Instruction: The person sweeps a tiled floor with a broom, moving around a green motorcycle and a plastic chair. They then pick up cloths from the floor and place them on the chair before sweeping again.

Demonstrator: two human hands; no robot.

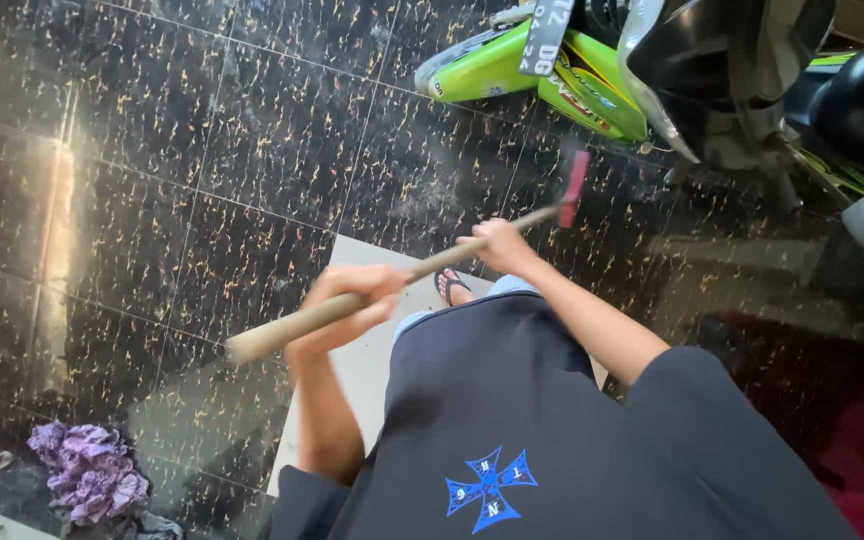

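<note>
A crumpled purple cloth [89, 472] lies on the glossy black gold-flecked floor tiles [202, 150] at lower left, well apart from the work. A person in a dark shirt stands on a pale floor mat [357, 372], one sandalled foot [451, 287] showing, and holds a long-handled broom [407, 275] slantwise across the body, its blunt butt end low at the left and its reddish head [575, 188] raised toward the right. The left hand [352, 300] is clenched round the pale wooden handle near the butt; the right hand [497, 245] is wrapped round it farther up, nearer the head. The handle looks stiff, straight and fairly light, smooth enough to turn in a loose grip, so a wide two-handed hold like this one likely gives the best control, with what weight there is sitting at the head. At upper right, a parked green-and-black motorcycle [542, 75] stands just beyond the broom head.
</note>
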